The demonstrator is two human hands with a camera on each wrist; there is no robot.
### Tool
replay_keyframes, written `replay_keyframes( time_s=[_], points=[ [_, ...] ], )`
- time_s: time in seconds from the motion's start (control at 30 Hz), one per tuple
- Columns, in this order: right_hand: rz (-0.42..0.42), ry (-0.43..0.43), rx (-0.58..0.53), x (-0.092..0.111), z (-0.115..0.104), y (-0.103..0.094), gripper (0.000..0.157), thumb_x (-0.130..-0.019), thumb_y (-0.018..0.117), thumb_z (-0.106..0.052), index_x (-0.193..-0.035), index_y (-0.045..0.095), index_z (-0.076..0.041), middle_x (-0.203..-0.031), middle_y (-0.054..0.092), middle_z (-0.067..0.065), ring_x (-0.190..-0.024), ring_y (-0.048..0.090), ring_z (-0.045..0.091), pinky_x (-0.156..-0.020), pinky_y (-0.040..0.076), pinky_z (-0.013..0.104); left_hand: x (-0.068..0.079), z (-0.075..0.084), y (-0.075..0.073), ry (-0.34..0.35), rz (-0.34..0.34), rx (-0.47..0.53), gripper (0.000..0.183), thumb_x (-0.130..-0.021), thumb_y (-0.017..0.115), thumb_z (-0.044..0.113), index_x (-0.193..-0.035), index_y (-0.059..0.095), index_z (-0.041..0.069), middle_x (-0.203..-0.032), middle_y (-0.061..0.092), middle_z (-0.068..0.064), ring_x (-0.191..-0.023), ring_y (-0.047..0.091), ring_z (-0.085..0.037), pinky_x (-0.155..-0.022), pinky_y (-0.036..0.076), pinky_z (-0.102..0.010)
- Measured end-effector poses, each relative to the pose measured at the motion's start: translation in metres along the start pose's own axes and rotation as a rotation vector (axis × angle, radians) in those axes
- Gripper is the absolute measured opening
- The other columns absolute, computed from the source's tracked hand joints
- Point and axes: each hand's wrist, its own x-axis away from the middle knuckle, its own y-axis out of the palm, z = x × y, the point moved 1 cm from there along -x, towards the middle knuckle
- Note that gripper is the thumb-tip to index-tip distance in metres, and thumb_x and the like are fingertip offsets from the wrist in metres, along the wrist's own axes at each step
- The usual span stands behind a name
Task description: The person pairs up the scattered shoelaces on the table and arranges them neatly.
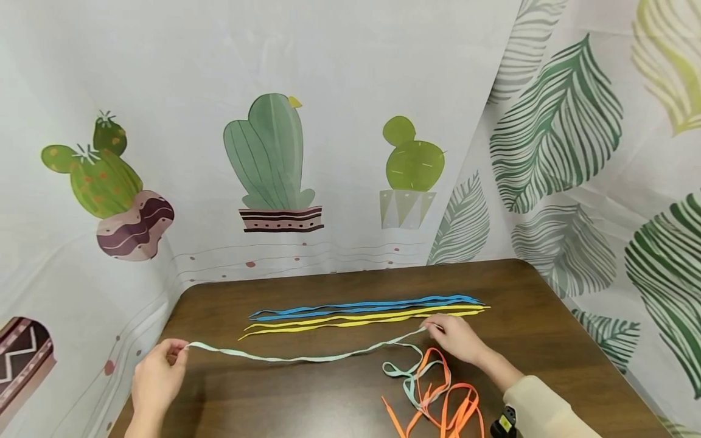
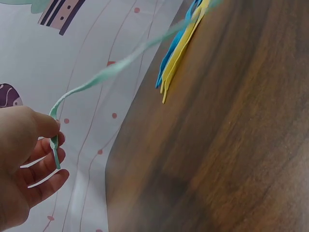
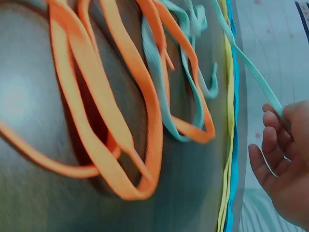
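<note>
A pale mint-green shoelace (image 1: 306, 359) stretches in a shallow sag between the two hands. My left hand (image 1: 159, 376) pinches its tipped end between thumb and fingers, and in the left wrist view the tip (image 2: 57, 158) hangs below the thumb. At the other side my right hand (image 1: 459, 339) pinches the same colour of lace (image 3: 260, 79), near the ends of the yellow laces. Below the right hand, more mint lace (image 1: 412, 384) lies loosely looped among tangled orange shoelaces (image 1: 465, 401).
Across the back of the brown wooden table (image 1: 263, 401), blue shoelaces (image 1: 367, 305) and yellow shoelaces (image 1: 356, 319) lie side by side, roughly straight. A white cloth (image 1: 345, 61) printed with cacti and leaves hangs behind the table.
</note>
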Motion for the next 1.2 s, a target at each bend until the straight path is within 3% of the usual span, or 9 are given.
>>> replay_keyframes(
  time_s=[0.13,0.23,0.37,0.6,0.83,0.97,1.2],
  points=[
    [0.026,0.04,-0.001,-0.002,0.01,-0.01,0.013,-0.09,0.055,-0.008,-0.095,0.067,-0.008,-0.085,0.065,0.003,-0.053,0.037,0.0,-0.05,0.034,0.021,0.0,0.001,-0.001,0.007,-0.003,-0.002,0.004,-0.08,0.064,0.013,-0.083,0.065,0.01,-0.069,0.063,-0.001,-0.058,0.051,-0.008,-0.053,0.038,-0.034],
    [0.04,0.056,-0.018,-0.003,0.016,-0.015,0.013,-0.089,0.055,-0.004,-0.095,0.065,-0.007,-0.08,0.065,0.001,-0.056,0.046,0.002,-0.049,0.036,0.021,-0.001,0.002,-0.002,0.009,-0.009,-0.003,0.004,-0.081,0.064,0.012,-0.083,0.066,0.011,-0.069,0.062,-0.001,-0.058,0.051,-0.009,-0.052,0.037,-0.033],
    [0.049,0.075,-0.05,-0.002,0.025,-0.022,0.012,-0.089,0.053,0.0,-0.094,0.062,-0.005,-0.075,0.063,-0.001,-0.067,0.061,0.014,-0.05,0.04,0.021,-0.002,0.003,-0.002,0.016,-0.036,-0.016,0.004,-0.081,0.063,0.011,-0.084,0.065,0.012,-0.071,0.062,-0.001,-0.06,0.053,-0.013,-0.051,0.036,-0.031],
    [0.12,0.106,-0.046,0.002,0.041,-0.042,0.007,-0.088,0.053,0.0,-0.092,0.057,-0.005,-0.077,0.067,0.0,-0.075,0.067,0.019,-0.048,0.041,0.022,-0.009,0.011,0.003,0.051,-0.074,-0.028,0.004,-0.083,0.062,0.015,-0.083,0.064,0.013,-0.072,0.062,0.0,-0.061,0.054,-0.012,-0.049,0.036,-0.029],
    [0.217,0.13,0.133,0.004,0.055,-0.06,0.007,-0.081,0.064,-0.006,-0.083,0.06,-0.011,-0.074,0.062,-0.005,-0.067,0.054,0.008,-0.061,0.044,0.029,-0.016,0.017,0.01,0.049,-0.204,-0.023,0.012,-0.088,0.059,0.023,-0.089,0.063,0.012,-0.078,0.064,-0.002,-0.056,0.049,-0.012,-0.045,0.035,-0.029],
    [0.228,0.161,0.157,0.008,0.063,-0.067,0.004,-0.082,0.064,-0.008,-0.083,0.06,-0.009,-0.075,0.062,-0.002,-0.068,0.054,0.011,-0.061,0.045,0.031,-0.02,0.019,0.02,0.048,-0.254,-0.028,0.012,-0.088,0.06,0.024,-0.09,0.063,0.013,-0.079,0.064,-0.002,-0.055,0.047,-0.014,-0.045,0.034,-0.03],
    [0.242,0.177,0.164,0.015,0.076,-0.073,0.007,-0.086,0.059,-0.009,-0.085,0.061,-0.003,-0.076,0.064,0.001,-0.067,0.054,0.013,-0.059,0.044,0.031,-0.025,0.027,0.035,0.116,-0.267,-0.048,0.007,-0.085,0.061,0.02,-0.086,0.064,0.013,-0.079,0.063,-0.001,-0.06,0.052,-0.015,-0.046,0.036,-0.031]
  ],
)
